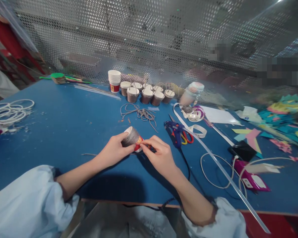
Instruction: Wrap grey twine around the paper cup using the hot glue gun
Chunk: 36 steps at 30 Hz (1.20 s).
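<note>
Cup [131,137]: grey, red, yellow. Tabletop [64,122]: blue. Glue gun [177,133]: dark blue. Sleeves [34,201]: pale blue.

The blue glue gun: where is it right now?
In the head view, the blue glue gun lies right of centre on the blue table, beside the red-and-yellow-handled scissors, beyond the right hand.

Free to pass left of the left hand [114,150] over bare table [62,129] to the coiled white cable [11,114]. Blocked ahead by tangled cord [145,114] and cups [147,96], rightward by glue gun [175,127], scissors [190,136] and clear strip [218,164]; farther right, hard to judge.
</note>
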{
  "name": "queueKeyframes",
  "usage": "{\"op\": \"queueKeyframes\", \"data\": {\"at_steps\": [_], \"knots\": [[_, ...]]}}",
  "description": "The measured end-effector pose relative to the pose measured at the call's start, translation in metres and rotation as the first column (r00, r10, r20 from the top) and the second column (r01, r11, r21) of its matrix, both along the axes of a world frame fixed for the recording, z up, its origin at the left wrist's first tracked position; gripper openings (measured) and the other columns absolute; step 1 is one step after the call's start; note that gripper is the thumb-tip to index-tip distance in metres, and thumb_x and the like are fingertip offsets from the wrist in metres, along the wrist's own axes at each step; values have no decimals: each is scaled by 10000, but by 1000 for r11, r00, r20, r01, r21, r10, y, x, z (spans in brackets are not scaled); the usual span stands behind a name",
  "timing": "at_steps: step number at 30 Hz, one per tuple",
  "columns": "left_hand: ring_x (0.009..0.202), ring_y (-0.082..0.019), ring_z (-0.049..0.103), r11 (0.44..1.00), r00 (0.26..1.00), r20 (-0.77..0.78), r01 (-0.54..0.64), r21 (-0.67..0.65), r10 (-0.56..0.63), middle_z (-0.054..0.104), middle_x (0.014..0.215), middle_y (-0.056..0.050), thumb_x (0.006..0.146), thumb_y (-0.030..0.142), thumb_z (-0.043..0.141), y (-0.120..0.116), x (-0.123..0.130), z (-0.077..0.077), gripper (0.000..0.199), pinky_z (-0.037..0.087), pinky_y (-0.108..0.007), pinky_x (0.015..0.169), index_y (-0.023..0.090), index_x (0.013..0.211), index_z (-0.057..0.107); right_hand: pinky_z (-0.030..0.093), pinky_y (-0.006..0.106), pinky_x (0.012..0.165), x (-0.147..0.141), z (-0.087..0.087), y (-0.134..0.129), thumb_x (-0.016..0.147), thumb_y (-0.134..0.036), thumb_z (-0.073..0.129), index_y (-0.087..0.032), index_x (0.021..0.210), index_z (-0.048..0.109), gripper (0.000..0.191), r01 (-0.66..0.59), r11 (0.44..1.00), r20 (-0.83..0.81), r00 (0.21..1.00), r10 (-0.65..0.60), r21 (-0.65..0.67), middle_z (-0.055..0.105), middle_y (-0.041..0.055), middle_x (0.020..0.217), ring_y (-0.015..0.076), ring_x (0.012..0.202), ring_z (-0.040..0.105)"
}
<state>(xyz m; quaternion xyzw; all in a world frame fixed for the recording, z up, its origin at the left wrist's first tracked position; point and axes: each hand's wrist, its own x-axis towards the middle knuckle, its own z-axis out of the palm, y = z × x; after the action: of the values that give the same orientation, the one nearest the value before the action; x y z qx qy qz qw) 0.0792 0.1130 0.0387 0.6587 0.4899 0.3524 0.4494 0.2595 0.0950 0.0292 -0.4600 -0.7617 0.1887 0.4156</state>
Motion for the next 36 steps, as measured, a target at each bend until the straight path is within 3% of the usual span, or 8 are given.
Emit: {"op": "queueKeyframes", "data": {"at_steps": [14, 22, 36], "knots": [[777, -183, 612, 992, 993, 57, 108, -63, -104, 698, 827, -22, 719, 329, 616, -2, 0, -1, 245, 482, -253, 714, 144, 871, 669, 429, 243, 578, -2, -2, 0, 876, -233, 574, -201, 833, 702, 138, 50, 998, -28, 998, -49, 24, 595, 12, 694, 123, 634, 557], [658, -141, 542, 994, 994, -7, 105, -29, -106, 624, 703, 7, 713, 295, 593, -2, -1, -4, 180, 427, -221, 601, 144, 802, 630, 423, 246, 579, -3, -3, 0, 860, -243, 578, -197, 819, 701, 137, 82, 997, -24, 996, -82, 1, 583, 6, 686, 117, 610, 542], [768, -179, 560, 991, 990, -39, 133, -9, -133, 653, 794, -29, 704, 239, 556, -2, -3, 0, 216, 456, -250, 676, 125, 854, 663, 410, 247, 574, -1, -3, 1, 856, -224, 578, -196, 806, 691, 127, 87, 996, -16, 996, -87, -8, 569, 2, 685, 117, 613, 535]]}}
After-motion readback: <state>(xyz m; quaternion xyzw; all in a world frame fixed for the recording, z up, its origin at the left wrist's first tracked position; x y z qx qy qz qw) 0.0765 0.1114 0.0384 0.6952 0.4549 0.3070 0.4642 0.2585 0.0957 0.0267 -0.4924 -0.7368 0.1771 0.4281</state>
